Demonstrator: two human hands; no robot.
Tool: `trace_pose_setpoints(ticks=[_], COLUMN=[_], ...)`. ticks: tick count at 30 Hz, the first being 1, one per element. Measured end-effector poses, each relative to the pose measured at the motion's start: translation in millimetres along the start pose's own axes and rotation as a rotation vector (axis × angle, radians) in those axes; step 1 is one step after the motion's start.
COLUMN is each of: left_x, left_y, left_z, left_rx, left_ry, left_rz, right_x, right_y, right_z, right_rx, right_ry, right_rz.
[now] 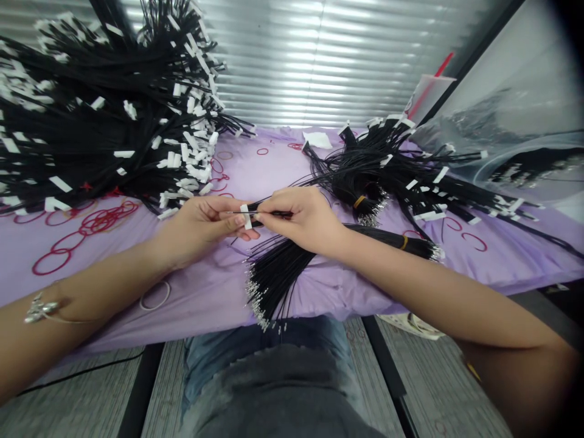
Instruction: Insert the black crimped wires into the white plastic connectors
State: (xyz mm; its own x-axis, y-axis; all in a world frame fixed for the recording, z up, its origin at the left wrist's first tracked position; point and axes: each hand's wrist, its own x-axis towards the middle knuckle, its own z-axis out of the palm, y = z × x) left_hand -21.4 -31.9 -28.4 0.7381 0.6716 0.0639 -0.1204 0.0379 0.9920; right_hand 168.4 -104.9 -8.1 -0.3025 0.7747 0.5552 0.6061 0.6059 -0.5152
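Over the middle of the purple-covered table, my left hand (205, 225) pinches a small white connector (247, 216) between thumb and fingers. Close against it, my right hand (301, 216) is closed on a thin black wire, its fingertips at the connector's side. Whether the wire's end sits inside the connector cannot be made out. Below my right hand lies a bundle of loose black wires (278, 274) with silver terminals, fanned toward the front edge. A yellow band (404, 242) ties its other end. Another banded wire bundle (365, 204) rests just beyond.
A tall heap of black cables with white connectors (100, 134) fills the left side. More finished-looking cables (392, 152) lie at the right, beside a clear plastic bag (511, 131) and a cup with a red straw (429, 94). Red rubber bands (104, 219) are scattered about.
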Motion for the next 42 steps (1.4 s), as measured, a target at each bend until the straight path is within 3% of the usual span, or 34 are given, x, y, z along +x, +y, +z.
trace_pose_setpoints(ticks=[7, 14, 24, 36, 42], left_x=[2, 2, -1, -1, -1], left_y=[3, 7, 13, 8, 4], left_z=[1.5, 4.5, 7.5, 4.7, 2.4], left_rx=[-0.009, -0.090, -0.108, -0.098, -0.052], left_ry=[0.006, 0.032, 0.017, -0.054, -0.049], left_rz=[-0.018, 0.027, 0.035, 0.009, -0.013], right_x=[2, 8, 6, 3, 0], right_y=[0, -5, -2, -4, -4], right_z=[-2, -22, -20, -9, -3], right_rx=[-0.006, -0.063, -0.216, -0.140, -0.117], right_ry=[-0.030, 0.243, 0.213, 0.206, 0.125], right_rz=[0.014, -0.063, -0.127, -0.088, -0.037])
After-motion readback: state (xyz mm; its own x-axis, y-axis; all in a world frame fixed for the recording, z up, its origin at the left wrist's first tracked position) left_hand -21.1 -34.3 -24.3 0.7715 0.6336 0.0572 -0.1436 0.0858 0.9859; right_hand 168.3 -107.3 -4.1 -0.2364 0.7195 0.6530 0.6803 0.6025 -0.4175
